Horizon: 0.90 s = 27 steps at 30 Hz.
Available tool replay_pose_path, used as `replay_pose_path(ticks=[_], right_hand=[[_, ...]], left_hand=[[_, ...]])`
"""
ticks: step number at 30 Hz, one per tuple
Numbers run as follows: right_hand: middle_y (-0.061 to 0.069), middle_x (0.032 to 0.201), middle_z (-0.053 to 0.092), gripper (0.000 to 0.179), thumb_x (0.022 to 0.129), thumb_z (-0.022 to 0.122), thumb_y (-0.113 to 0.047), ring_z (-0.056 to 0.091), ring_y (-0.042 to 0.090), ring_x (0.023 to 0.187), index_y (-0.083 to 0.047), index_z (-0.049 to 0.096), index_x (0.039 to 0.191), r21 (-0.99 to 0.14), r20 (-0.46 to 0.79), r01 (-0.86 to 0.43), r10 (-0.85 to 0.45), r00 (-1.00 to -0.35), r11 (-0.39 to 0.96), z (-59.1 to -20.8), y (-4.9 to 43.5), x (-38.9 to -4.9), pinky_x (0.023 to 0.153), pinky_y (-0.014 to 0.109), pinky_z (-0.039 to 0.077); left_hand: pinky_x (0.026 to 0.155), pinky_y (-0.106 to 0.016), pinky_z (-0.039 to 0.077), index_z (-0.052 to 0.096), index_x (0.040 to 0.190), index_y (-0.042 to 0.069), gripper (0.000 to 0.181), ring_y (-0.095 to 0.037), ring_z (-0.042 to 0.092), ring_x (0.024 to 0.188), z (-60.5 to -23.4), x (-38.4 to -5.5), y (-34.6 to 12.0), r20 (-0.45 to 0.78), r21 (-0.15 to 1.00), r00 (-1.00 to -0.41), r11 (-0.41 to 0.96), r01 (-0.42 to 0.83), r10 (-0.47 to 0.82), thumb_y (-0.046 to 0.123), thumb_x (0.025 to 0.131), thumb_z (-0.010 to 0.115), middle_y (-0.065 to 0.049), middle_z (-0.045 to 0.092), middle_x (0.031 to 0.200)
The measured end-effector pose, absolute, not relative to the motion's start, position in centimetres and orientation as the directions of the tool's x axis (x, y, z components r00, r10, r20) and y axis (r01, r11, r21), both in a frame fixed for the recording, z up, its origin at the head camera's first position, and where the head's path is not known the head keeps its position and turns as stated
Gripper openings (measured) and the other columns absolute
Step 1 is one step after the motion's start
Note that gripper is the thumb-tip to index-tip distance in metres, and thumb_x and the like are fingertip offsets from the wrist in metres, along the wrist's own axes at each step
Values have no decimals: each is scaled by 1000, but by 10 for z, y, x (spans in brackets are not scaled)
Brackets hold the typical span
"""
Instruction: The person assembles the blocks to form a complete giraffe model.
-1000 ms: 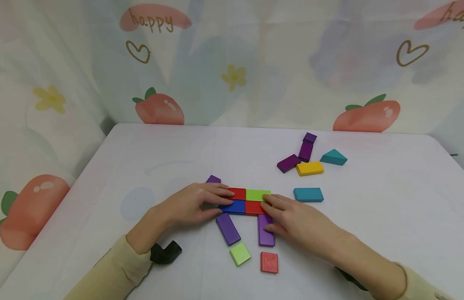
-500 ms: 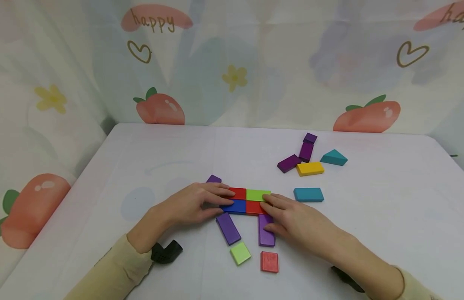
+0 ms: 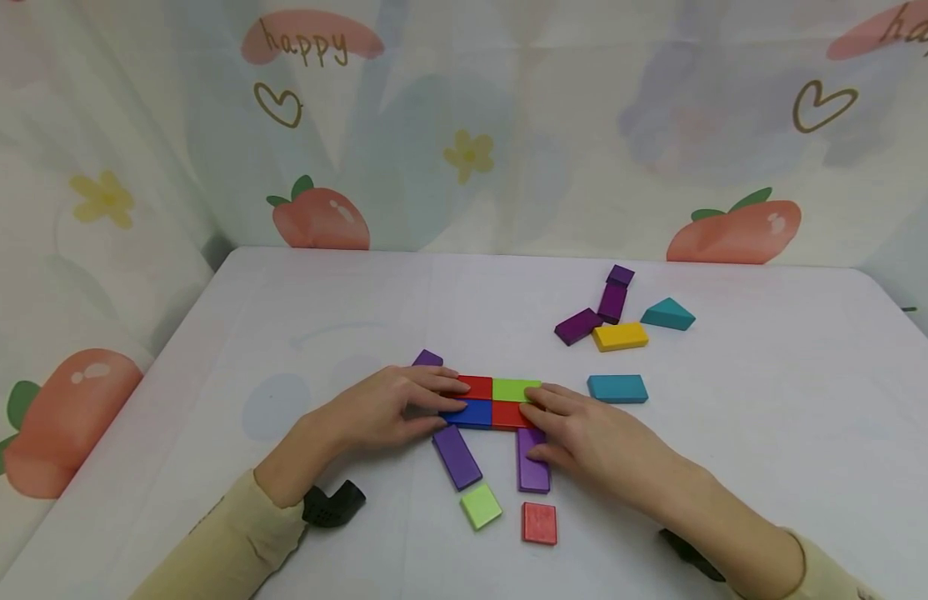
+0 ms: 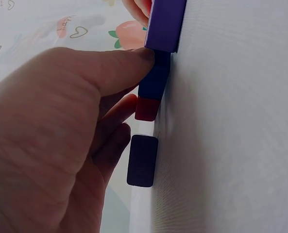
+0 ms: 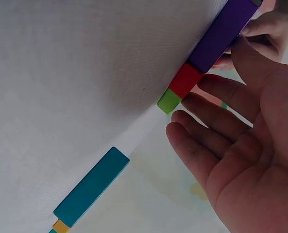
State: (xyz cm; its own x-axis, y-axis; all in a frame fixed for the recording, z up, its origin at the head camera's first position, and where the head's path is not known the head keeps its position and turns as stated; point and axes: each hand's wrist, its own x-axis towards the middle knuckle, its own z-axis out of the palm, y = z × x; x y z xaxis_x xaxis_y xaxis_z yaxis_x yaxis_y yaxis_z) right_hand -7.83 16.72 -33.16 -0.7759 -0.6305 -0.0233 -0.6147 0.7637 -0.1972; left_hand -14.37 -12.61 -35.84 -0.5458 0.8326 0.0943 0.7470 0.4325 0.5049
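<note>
In the head view four blocks lie flat as a two-by-two rectangle: a red block [image 3: 475,387] and a green block [image 3: 516,390] behind, a blue block [image 3: 471,413] and a second red block [image 3: 509,415] in front. My left hand [image 3: 385,408] has its fingertips over the rectangle's left end, thumb at the blue block's near corner. At the right end, my right hand [image 3: 591,433] touches the green and red blocks with nearly straight fingers. Its thumb rests on a purple block [image 3: 532,471]. Another purple block [image 3: 456,458] slants below the blue one.
A small green square [image 3: 481,507] and a red square [image 3: 539,524] lie nearest me. Behind my left hand a purple block [image 3: 428,358] is partly covered. Toward the right are a teal block [image 3: 617,389], a yellow block [image 3: 620,337], a teal triangle [image 3: 668,314] and several dark purple blocks [image 3: 579,326].
Both hands stay nearly still at the two ends of the rectangle; the right hand shifts very slightly. The blocks keep their places.
</note>
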Motion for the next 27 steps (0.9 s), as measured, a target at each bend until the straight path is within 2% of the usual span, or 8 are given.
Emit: replay_pose_path(ticks=[12, 17, 21, 27], right_hand=[[14, 138, 60, 53, 92, 76, -33, 53, 35, 130, -5, 65, 135, -197, -9, -608, -622, -783, 769, -332, 167, -78, 99, 48, 50], [12, 137, 61, 53, 92, 76, -33, 55, 33, 129, -7, 65, 136, -215, -5, -598, -613, -790, 772, -330, 167, -77, 98, 48, 51], [10, 138, 61, 54, 91, 78, -31, 57, 29, 127, -8, 64, 138, -241, 34, -583, -594, -804, 776, -326, 168, -77, 96, 45, 53], [9, 138, 60, 53, 91, 78, -29, 58, 29, 126, -10, 64, 138, -291, 36, -564, -580, -813, 772, -324, 170, -79, 95, 44, 54]], left_hand=[[111, -38, 40, 72, 129, 14, 34, -16, 44, 139, -359, -143, -127, 106, 497, -563, 447, 744, 820, 18, 96, 71, 3, 59, 141], [107, -33, 44, 77, 118, 13, 28, -16, 51, 127, -356, -135, -126, 199, 471, -573, 435, 768, 795, 22, 91, 77, 1, 63, 130], [99, -27, 50, 77, 111, 13, 32, -14, 56, 115, -355, -120, -123, 283, 440, -581, 435, 786, 763, 30, 85, 85, 1, 65, 118], [96, -25, 51, 77, 111, 12, 39, -13, 59, 109, -354, -97, -118, 301, 396, -564, 437, 807, 769, 38, 83, 85, 2, 67, 113]])
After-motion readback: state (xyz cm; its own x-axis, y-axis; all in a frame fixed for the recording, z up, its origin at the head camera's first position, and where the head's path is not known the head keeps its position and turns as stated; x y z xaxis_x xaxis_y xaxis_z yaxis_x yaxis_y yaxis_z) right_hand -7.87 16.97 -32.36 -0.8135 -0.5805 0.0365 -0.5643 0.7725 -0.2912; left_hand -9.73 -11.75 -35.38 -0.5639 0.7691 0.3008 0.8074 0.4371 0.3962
